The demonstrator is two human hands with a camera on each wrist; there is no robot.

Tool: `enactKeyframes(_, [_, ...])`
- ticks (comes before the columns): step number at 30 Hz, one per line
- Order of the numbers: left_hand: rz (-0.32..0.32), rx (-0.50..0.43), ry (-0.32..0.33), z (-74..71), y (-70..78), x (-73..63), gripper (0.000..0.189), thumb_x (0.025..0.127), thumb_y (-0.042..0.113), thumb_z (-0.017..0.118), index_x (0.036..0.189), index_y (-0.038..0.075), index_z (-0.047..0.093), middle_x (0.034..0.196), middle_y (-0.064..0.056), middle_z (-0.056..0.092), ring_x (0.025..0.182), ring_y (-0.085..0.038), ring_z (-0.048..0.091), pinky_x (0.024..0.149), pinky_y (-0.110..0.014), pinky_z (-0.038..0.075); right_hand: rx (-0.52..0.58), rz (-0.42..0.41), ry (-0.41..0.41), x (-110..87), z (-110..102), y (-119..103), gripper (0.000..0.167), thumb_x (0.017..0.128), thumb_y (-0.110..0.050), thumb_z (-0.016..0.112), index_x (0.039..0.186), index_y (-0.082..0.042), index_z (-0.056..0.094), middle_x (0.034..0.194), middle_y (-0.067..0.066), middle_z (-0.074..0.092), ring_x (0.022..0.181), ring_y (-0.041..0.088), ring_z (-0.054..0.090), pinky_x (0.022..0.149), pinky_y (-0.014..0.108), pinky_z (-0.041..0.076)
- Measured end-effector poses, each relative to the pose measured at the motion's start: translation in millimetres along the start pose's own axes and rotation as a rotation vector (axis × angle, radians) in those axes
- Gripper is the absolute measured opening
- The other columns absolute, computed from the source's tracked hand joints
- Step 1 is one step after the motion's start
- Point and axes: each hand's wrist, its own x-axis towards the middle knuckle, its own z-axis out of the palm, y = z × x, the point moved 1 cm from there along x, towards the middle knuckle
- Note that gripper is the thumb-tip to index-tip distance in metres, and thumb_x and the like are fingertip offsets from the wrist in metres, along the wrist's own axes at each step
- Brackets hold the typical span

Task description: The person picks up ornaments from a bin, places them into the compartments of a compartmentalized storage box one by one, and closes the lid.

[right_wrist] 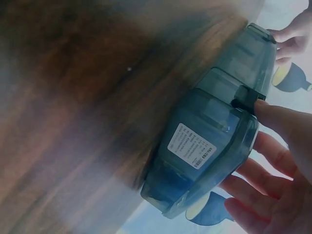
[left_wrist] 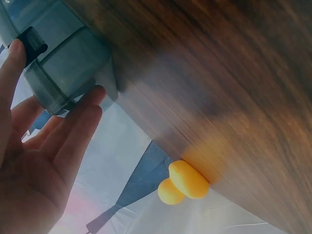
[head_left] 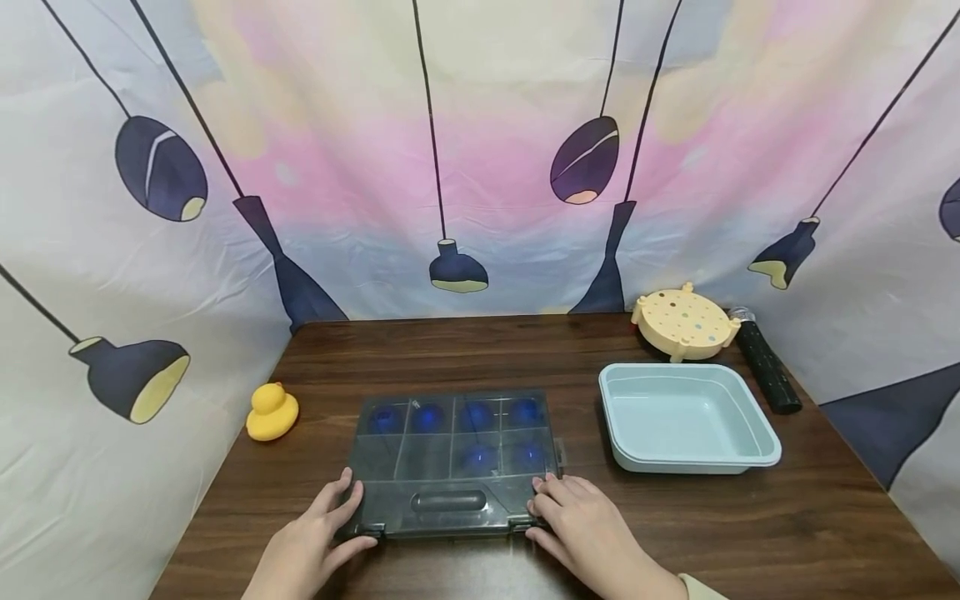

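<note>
A flat, see-through grey storage case with a divided lid lies on the table, closed. Blue round things show dimly through several of its compartments; two front-left compartments show none. My left hand holds the front left corner, its thumb at the left latch and its fingers along the side. At the front right, my right hand grips the case, thumb against the right latch and fingers over the lid. A white printed label is on the front wall in the right wrist view.
A yellow rubber duck sits on the left of the wooden table. To the right stands a pale blue tray. Behind it are a round cream spotted box and a black microphone. A patterned cloth hangs along the back.
</note>
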Motion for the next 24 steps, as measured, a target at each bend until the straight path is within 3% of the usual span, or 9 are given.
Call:
enactKeyframes(9, [-0.009, -0.033, -0.008, -0.5, 0.1, 1.7, 0.066, 0.078, 0.043, 0.076, 0.129, 0.006, 0.061, 0.141, -0.01, 0.047, 0.081, -0.021, 0.068, 0.053, -0.023, 0.048, -0.017, -0.012, 0.019, 4.6, -1.6, -0.3, 0.023, 0.076, -0.034, 0.081, 0.08, -0.02, 0.064, 0.086, -0.008, 0.058, 0.076, 0.014, 0.058, 0.078, 0.033, 0.05])
enactKeyframes(17, [-0.044, -0.104, 0.007, 2.0, -1.3, 1.3, 0.069, 0.076, 0.044, 0.078, 0.131, 0.006, 0.06, 0.143, -0.009, 0.045, 0.061, 0.002, 0.053, 0.05, -0.021, 0.045, -0.024, 0.005, 0.012, 3.2, -2.1, -4.0, 0.024, 0.075, -0.032, 0.082, 0.084, -0.018, 0.065, 0.104, 0.002, 0.067, 0.089, 0.021, 0.063, 0.084, 0.038, 0.052])
enactKeyframes(20, [-0.062, -0.139, 0.008, 3.4, -2.4, 1.2, 0.073, 0.076, 0.05, 0.076, 0.133, 0.007, 0.059, 0.145, -0.007, 0.044, 0.061, 0.003, 0.049, 0.049, -0.021, 0.042, -0.033, 0.014, 0.001, 3.6, -3.0, -5.7, 0.025, 0.075, -0.031, 0.083, 0.085, -0.016, 0.064, 0.104, 0.003, 0.067, 0.091, 0.021, 0.063, 0.084, 0.038, 0.052])
enactKeyframes(24, [-0.075, -0.157, 0.027, 3.8, -3.8, 1.2, 0.076, 0.076, 0.056, 0.073, 0.133, 0.009, 0.059, 0.145, -0.006, 0.044, 0.066, -0.001, 0.054, 0.049, -0.021, 0.038, -0.033, 0.036, -0.031, 4.0, -5.2, -6.8, 0.025, 0.076, -0.03, 0.082, 0.09, -0.015, 0.066, 0.109, 0.005, 0.067, 0.098, 0.023, 0.063, 0.086, 0.039, 0.052])
